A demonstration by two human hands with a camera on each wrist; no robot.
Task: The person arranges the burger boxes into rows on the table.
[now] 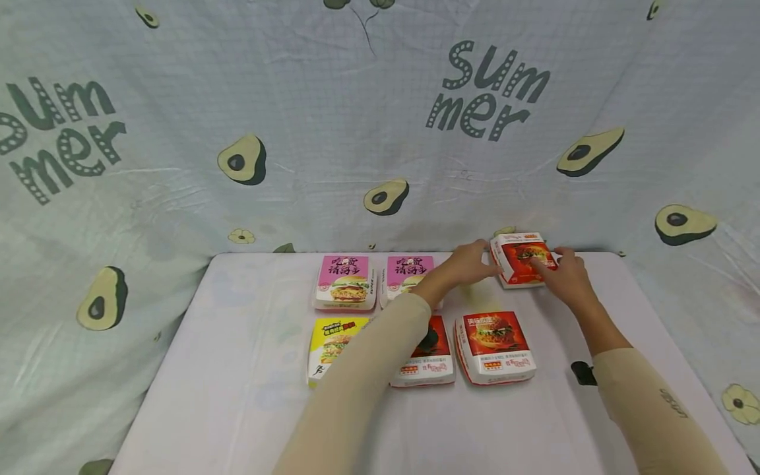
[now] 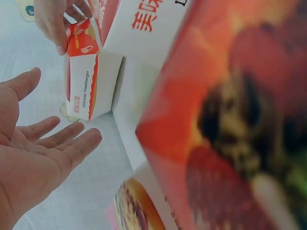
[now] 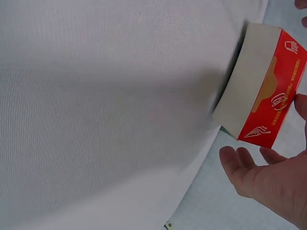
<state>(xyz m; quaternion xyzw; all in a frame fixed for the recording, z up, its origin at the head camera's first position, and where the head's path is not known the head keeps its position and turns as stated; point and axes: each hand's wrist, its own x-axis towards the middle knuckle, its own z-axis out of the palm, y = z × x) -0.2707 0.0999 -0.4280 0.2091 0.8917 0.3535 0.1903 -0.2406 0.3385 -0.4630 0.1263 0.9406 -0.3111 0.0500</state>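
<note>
In the head view, a red and white burger box (image 1: 522, 260) lies at the table's far edge, between the two hands. On its left side is my left hand (image 1: 469, 265); the left wrist view shows the palm (image 2: 36, 163) with fingers spread, apart from the box's white side (image 2: 84, 86). My right hand (image 1: 567, 277) is at the box's right side, thumb over its top. In the right wrist view, the right hand (image 3: 273, 184) has its thumb touching the red flap (image 3: 280, 93), while its other fingers stay loosely extended near the corner.
Two pink burger boxes (image 1: 346, 280) stand in the back row, one partly behind the left arm. Nearer are a yellow box (image 1: 326, 343), a red box (image 1: 436, 359) partly covered by the arm, and another red box (image 1: 495, 346). A patterned cloth (image 1: 320, 132) hangs behind the white table (image 1: 237, 369).
</note>
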